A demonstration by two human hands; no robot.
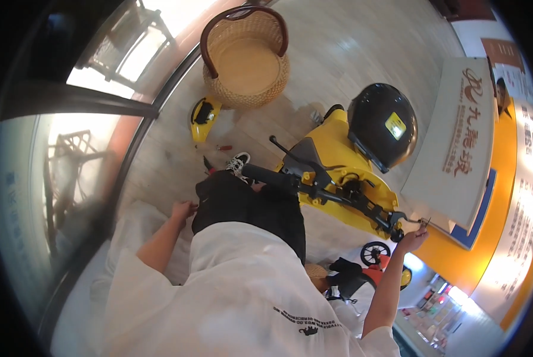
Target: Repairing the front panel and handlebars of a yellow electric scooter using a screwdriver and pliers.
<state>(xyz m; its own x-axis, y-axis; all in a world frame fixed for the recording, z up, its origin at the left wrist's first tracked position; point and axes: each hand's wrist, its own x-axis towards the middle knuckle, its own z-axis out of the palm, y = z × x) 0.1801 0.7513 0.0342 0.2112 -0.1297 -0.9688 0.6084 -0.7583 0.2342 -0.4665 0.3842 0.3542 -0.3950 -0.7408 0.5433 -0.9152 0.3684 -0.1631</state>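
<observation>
A yellow scooter (323, 140) stands in front of me with its black handlebar (332, 196) uncovered. Black cables and fittings show inside its yellow front shell (376, 187). My right hand (413, 239) is raised at the bar's right end, by the brake lever tip. Its fingers are pinched round something small, thin and dark that I cannot make out. Low beside my left thigh is my left hand (185, 209), its fingers curled; what they hold, if anything, is hidden. A glossy black helmet (382, 125) rests on the scooter's seat area.
A loose yellow panel (202, 119) lies on the floor near a wicker chair (247, 65). Small red-handled tools (223, 147) lie by my shoe (239, 163). A glass wall frame (141, 137) runs along the left. On the right stands a white-and-orange counter (451, 149), with another small vehicle (361, 273) behind my right arm.
</observation>
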